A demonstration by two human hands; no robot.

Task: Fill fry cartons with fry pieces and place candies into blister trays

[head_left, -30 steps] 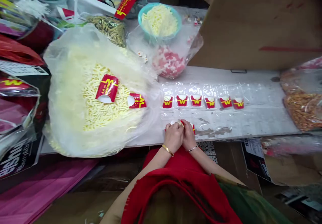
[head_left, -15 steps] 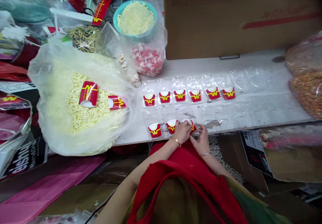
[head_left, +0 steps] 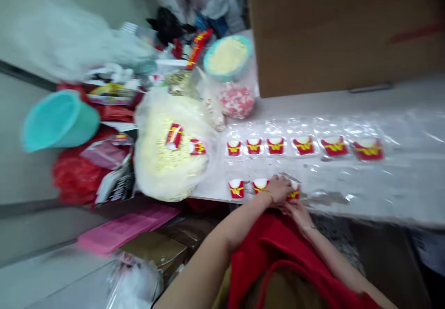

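Observation:
At the table's front edge, my left hand (head_left: pixel 279 189) lies over a small red fries carton (head_left: pixel 294 193) with a yellow zigzag mark, its fingers bent onto the carton. My right hand (head_left: pixel 298 214) is at the carton's lower edge, fingers closed against it and partly blurred. Just left of my hands are two more cartons, one (head_left: pixel 260 185) partly covered by my left hand and another (head_left: pixel 237 188) in full view. Farther back, a row of similar cartons (head_left: pixel 276 145) sits in clear plastic pockets.
Left on the table stands an open plastic bag (head_left: pixel 146 160) of pale fry-like pieces with two red cartons on top. Behind it are a turquoise bowl (head_left: pixel 208 63) and a bag of pink-and-white pieces (head_left: pixel 237 100). A big cardboard box (head_left: pixel 330 35) stands at the back.
The view has swung left, bringing a turquoise bucket into sight and blurring the picture. Both hands stay at the same carton; the right hand has moved from its right side to its lower edge.

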